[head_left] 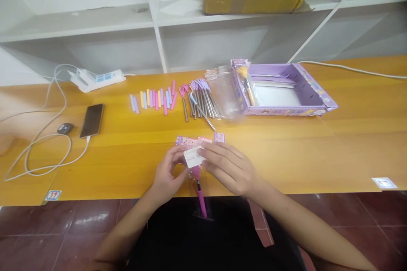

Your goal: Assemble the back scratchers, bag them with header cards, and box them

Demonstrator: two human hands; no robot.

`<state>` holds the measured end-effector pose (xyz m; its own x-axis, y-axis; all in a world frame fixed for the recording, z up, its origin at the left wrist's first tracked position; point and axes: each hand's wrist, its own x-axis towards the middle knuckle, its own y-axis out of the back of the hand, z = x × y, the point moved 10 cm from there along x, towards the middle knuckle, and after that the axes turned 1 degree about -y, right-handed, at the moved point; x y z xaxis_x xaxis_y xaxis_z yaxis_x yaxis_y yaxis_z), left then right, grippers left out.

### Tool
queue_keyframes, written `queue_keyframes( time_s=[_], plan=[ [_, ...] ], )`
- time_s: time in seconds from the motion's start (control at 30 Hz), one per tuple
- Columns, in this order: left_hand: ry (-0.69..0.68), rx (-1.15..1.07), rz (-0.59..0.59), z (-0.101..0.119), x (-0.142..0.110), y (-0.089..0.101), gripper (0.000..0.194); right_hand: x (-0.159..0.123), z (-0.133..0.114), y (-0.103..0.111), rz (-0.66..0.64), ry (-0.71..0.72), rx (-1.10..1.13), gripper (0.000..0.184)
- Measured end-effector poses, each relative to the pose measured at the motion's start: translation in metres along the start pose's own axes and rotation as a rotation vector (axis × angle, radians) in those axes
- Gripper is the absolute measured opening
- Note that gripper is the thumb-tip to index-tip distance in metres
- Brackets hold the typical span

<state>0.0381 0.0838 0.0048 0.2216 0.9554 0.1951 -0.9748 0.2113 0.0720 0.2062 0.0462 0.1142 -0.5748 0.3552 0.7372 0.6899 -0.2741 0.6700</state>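
Close to the table's front edge, a pink back scratcher (201,197) in a clear plastic bag hangs down below my hands, its head end uppermost. A small white card (193,156) with faint print lies across the top of the bag. My left hand (170,173) pinches the bag and the card's left side between thumb and fingers. From the right, my right hand (230,167) grips the card's other edge, its fingers partly covering it. Just beyond my hands lie printed pink cards (187,140) and a small purple card (219,137).
Several hand-headed scratchers with metal rods (203,99) lie mid-table beside coloured handle sleeves (155,98). Clear bags (224,93) touch a purple box (318,111) holding a bagged yellow scratcher (248,82). Leftward are a phone (92,120), cables, a mouse (65,128) and a power strip (98,79).
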Motion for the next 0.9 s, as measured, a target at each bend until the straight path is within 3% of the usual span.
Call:
queue_keyframes(
  time_s=[0.1, 0.23, 0.37, 0.43, 0.53, 0.9],
  plan=[
    [-0.02, 0.003, -0.013, 0.003, -0.001, -0.002, 0.057, 0.011, 0.009, -0.003, -0.028, -0.046, 0.067, 0.022],
    [-0.124, 0.0, -0.011, 0.013, -0.001, -0.005, 0.079, 0.02, 0.021, -0.003, 0.019, -0.133, 0.195, 0.018],
    [-0.268, 0.074, -0.013, 0.021, -0.003, -0.006, 0.082, 0.019, 0.059, -0.002, 0.139, -0.519, 0.348, 0.01],
    [-0.298, 0.174, -0.025, 0.022, -0.004, -0.006, 0.072, 0.017, 0.075, -0.009, 0.142, -0.696, 0.48, 0.005],
    [-0.284, 0.317, -0.045, 0.022, -0.003, -0.005, 0.064, 0.019, 0.088, -0.025, 0.085, -0.839, 0.708, 0.012],
    [-0.102, -0.028, -0.075, 0.009, -0.004, -0.006, 0.076, 0.013, 0.094, -0.032, 0.122, -0.914, 0.884, 0.022]
  ],
)
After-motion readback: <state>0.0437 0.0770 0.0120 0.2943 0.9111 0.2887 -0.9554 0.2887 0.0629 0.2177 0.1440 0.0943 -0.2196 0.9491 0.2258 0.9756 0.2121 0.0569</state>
